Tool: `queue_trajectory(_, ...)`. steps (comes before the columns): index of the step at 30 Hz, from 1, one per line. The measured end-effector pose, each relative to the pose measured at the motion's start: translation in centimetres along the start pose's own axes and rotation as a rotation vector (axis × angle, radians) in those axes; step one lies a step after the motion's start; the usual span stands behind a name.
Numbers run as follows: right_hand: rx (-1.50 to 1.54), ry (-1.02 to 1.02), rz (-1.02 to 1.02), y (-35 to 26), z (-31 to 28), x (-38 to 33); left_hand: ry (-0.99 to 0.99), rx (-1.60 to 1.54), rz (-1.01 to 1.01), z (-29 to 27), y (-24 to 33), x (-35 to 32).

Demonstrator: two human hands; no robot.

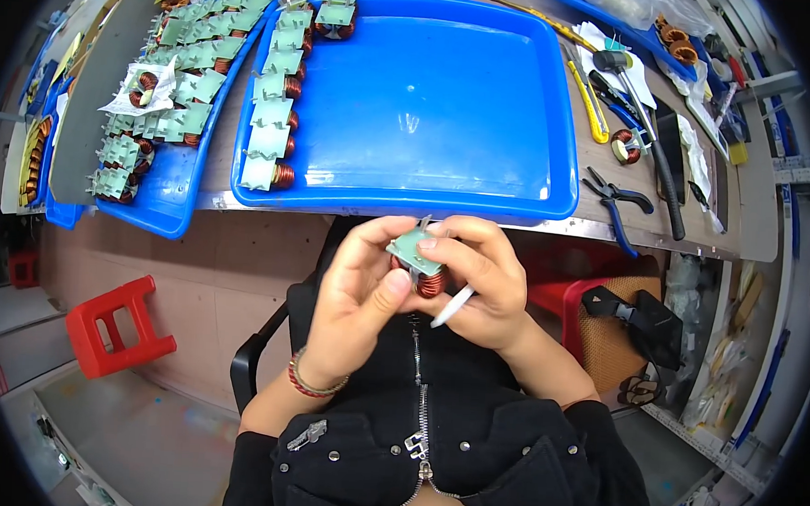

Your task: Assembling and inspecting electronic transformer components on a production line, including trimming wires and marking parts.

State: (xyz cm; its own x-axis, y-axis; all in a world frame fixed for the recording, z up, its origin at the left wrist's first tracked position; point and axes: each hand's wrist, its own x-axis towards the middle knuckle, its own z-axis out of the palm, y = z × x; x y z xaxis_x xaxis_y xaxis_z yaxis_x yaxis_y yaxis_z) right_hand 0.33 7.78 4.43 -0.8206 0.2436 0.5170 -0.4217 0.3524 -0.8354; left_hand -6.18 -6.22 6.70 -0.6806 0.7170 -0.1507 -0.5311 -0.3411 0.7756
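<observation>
My left hand (360, 274) and my right hand (488, 283) meet in front of my chest, just off the table's front edge. Between them they hold a copper-wound coil (432, 284) on a small green plate (411, 246) with metal pins. The left fingers and thumb pinch its left side, while right fingers press on the plate's top and right side. A slim white stick (453, 307) also sits in my right hand, pointing down and left. The coil's far side is hidden by my fingers.
A large blue tray (408, 203) carries several like coil units along its left side. Left of it, another blue tray (171, 206) holds many more. Pliers (617, 198), a mallet (654, 138), a yellow cutter (589, 102) and a loose coil (627, 145) lie at right. A red stool (117, 325) stands on the floor.
</observation>
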Motion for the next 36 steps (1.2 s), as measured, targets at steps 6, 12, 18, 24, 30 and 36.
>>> queue_trajectory(6,-0.234,0.094,-0.11,-1.2,0.4,0.3,-0.103,-0.053,0.058,-0.8,-0.5,-0.1)
queue_trajectory(12,-0.077,-0.049,0.064,-1.2,-0.8,0.1,-0.192,-0.311,-0.055,-1.5,-0.1,-0.1)
queue_trajectory(18,0.363,-0.094,0.214,-1.7,-0.2,0.6,-0.167,-0.249,0.0,-1.9,-0.7,-0.3)
queue_trajectory(24,0.421,-0.077,0.211,-1.3,0.1,0.7,-0.243,-0.261,0.032,-2.0,-0.6,-0.5)
queue_trajectory(30,0.442,-0.022,0.169,-1.3,0.0,0.8,-0.199,-0.115,0.095,-1.6,-0.2,-0.5)
queue_trajectory(36,0.177,-0.006,0.112,-2.3,0.1,1.3,-0.183,-0.044,0.111,-1.1,0.1,-0.6)
